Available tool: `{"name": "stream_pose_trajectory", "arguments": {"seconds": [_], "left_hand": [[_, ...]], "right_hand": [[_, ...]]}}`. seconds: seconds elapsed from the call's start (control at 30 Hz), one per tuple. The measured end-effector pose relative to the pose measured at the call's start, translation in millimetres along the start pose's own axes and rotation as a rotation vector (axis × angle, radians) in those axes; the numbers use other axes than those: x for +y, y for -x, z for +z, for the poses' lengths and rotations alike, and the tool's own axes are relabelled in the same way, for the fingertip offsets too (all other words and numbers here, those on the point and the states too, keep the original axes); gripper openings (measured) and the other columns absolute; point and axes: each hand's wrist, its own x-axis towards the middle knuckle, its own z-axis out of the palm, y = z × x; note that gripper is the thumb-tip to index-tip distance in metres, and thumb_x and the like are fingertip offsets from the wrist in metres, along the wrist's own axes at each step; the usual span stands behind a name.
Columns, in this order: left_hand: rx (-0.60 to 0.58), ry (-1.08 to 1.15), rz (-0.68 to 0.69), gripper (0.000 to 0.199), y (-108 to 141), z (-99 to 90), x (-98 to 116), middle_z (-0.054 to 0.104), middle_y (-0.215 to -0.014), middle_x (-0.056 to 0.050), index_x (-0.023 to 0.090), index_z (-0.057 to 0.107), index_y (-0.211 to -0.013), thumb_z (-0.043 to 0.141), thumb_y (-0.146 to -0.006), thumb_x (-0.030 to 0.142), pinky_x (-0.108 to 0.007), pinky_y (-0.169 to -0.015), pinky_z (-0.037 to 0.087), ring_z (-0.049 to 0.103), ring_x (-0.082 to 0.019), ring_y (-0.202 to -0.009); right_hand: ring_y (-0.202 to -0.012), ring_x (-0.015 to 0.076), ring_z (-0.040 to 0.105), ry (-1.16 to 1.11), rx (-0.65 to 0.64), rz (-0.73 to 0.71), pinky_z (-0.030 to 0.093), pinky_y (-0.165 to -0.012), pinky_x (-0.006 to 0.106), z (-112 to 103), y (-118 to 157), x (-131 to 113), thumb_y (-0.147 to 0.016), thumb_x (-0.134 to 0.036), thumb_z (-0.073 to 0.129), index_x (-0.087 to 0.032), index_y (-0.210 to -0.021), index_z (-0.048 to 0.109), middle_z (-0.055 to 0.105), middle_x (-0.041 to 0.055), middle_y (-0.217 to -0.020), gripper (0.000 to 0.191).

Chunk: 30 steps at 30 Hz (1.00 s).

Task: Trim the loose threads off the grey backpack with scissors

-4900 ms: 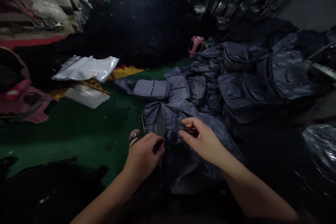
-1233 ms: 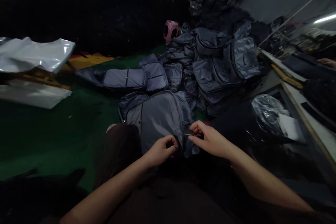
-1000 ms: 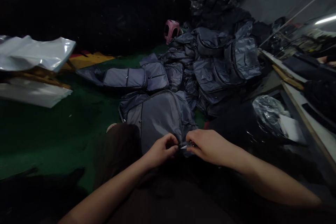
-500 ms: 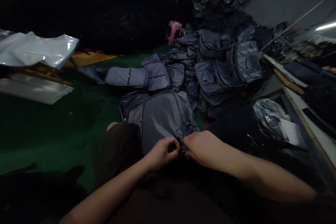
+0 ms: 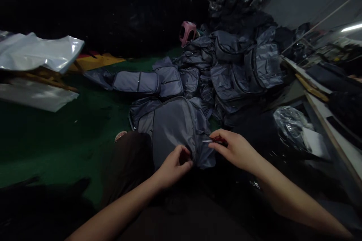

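Observation:
A grey backpack point(image 5: 172, 124) lies across my lap, its zipped front panel facing up. My left hand point(image 5: 175, 163) is at its near right edge, thumb and fingers curled in a pinch on the fabric by the seam; the exact contact is dark. To the right, my right hand point(image 5: 233, 147) grips red-handled thread snips point(image 5: 219, 140). Their thin bright blade points left over the bag's crumpled side fabric point(image 5: 206, 154), a short way from my left fingertips.
More grey backpacks point(image 5: 237, 79) are heaped ahead and to the right. A pink stool point(image 5: 187, 33) stands behind them. White plastic sheeting point(image 5: 36, 51) lies at left, above the green floor point(image 5: 85, 135). At right are clear plastic wrap point(image 5: 290, 122) and a long table edge point(image 5: 325, 120).
My right hand has drawn away from the left, to the right and slightly up, and the snips now show in its fingers. My left hand has stayed nearly in place at the backpack's edge.

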Motion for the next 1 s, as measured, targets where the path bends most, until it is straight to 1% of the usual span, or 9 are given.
{"name": "stream_pose_trajectory", "arguments": {"seconds": [0.1, 0.2, 0.3, 0.43, 0.53, 0.63, 0.8, 0.93, 1.0], "left_hand": [[0.063, -0.274, 0.073, 0.015, 1.0, 8.6, 5.2, 0.058, -0.079, -0.001, 0.019, 0.053, -0.083, 0.058, -0.071, 0.026, -0.026, -0.064, 0.039, 0.053, -0.015, -0.071], [0.134, -0.382, 0.065, 0.006, -2.4, 15.4, 5.8, 0.057, -0.072, -0.001, 0.019, 0.055, -0.074, 0.054, -0.070, 0.022, -0.025, -0.061, 0.036, 0.051, -0.015, -0.067], [0.106, -0.281, -0.002, 0.007, -7.0, 15.0, 3.1, 0.058, -0.069, 0.000, 0.017, 0.057, -0.072, 0.053, -0.068, 0.021, -0.024, -0.061, 0.037, 0.051, -0.015, -0.067], [0.010, -0.041, -0.170, 0.014, -9.7, 6.7, 1.4, 0.057, -0.067, 0.001, 0.015, 0.060, -0.076, 0.059, -0.068, 0.027, -0.023, -0.057, 0.038, 0.051, -0.012, -0.060], [-0.049, 0.087, -0.247, 0.020, -9.8, 1.2, 2.3, 0.056, -0.063, 0.002, 0.015, 0.060, -0.077, 0.064, -0.066, 0.030, -0.022, -0.055, 0.038, 0.052, -0.011, -0.057], [-0.084, 0.132, -0.267, 0.024, -10.8, -2.0, 1.9, 0.057, -0.061, 0.002, 0.015, 0.062, -0.078, 0.068, -0.064, 0.032, -0.022, -0.055, 0.038, 0.053, -0.011, -0.057], [-0.127, 0.163, -0.273, 0.029, -13.5, -5.7, -3.7, 0.059, -0.064, 0.002, 0.014, 0.064, -0.080, 0.071, -0.063, 0.036, -0.022, -0.057, 0.039, 0.053, -0.010, -0.058], [-0.151, 0.174, -0.263, 0.029, -14.4, -7.7, -8.1, 0.058, -0.062, 0.002, 0.014, 0.064, -0.081, 0.071, -0.064, 0.037, -0.023, -0.059, 0.039, 0.052, -0.011, -0.058], [-0.159, 0.169, -0.254, 0.029, -14.4, -7.9, -9.0, 0.058, -0.063, 0.002, 0.014, 0.063, -0.082, 0.070, -0.065, 0.037, -0.023, -0.059, 0.039, 0.051, -0.011, -0.059]], "right_hand": [[-0.083, 0.0177, 0.060, -0.160, -0.020, 0.018, 0.046, -0.075, 0.029, 13.8, 10.2, 23.0, -0.081, -0.034, 0.062, -0.022, -0.096, 0.061, 0.064, 0.0031, -0.091, 0.020], [-0.086, 0.0182, 0.058, -0.248, -0.041, -0.029, 0.047, -0.077, 0.030, 31.4, 20.1, 35.3, -0.079, -0.031, 0.065, -0.021, -0.095, 0.062, 0.062, 0.0045, -0.092, 0.019], [-0.088, 0.0181, 0.057, -0.322, -0.043, -0.068, 0.047, -0.078, 0.030, 45.1, 27.2, 40.1, -0.078, -0.030, 0.066, -0.020, -0.095, 0.063, 0.060, 0.0054, -0.094, 0.020], [-0.088, 0.0184, 0.056, -0.369, 0.002, -0.102, 0.047, -0.079, 0.032, 58.3, 31.5, 42.1, -0.076, -0.031, 0.069, -0.021, -0.095, 0.064, 0.059, 0.0059, -0.094, 0.022], [-0.089, 0.0191, 0.056, -0.362, 0.018, -0.156, 0.046, -0.080, 0.034, 64.8, 32.0, 39.3, -0.076, -0.032, 0.069, -0.021, -0.096, 0.064, 0.060, 0.0062, -0.093, 0.023], [-0.089, 0.0197, 0.055, -0.337, 0.026, -0.210, 0.046, -0.080, 0.035, 68.2, 31.1, 34.6, -0.077, -0.033, 0.068, -0.022, -0.096, 0.063, 0.062, 0.0057, -0.090, 0.023], [-0.088, 0.0202, 0.056, -0.328, 0.051, -0.260, 0.045, -0.081, 0.037, 72.6, 29.6, 31.4, -0.078, -0.031, 0.067, -0.022, -0.097, 0.063, 0.063, 0.0060, -0.089, 0.022], [-0.085, 0.0201, 0.056, -0.351, 0.074, -0.253, 0.045, -0.079, 0.036, 75.5, 30.2, 29.5, -0.081, -0.030, 0.063, -0.022, -0.094, 0.065, 0.064, 0.0057, -0.085, 0.015], [-0.083, 0.0199, 0.057, -0.390, 0.109, -0.222, 0.046, -0.077, 0.036, 75.9, 30.4, 28.9, -0.080, -0.031, 0.064, -0.022, -0.090, 0.066, 0.063, 0.0054, -0.083, 0.013]]}}
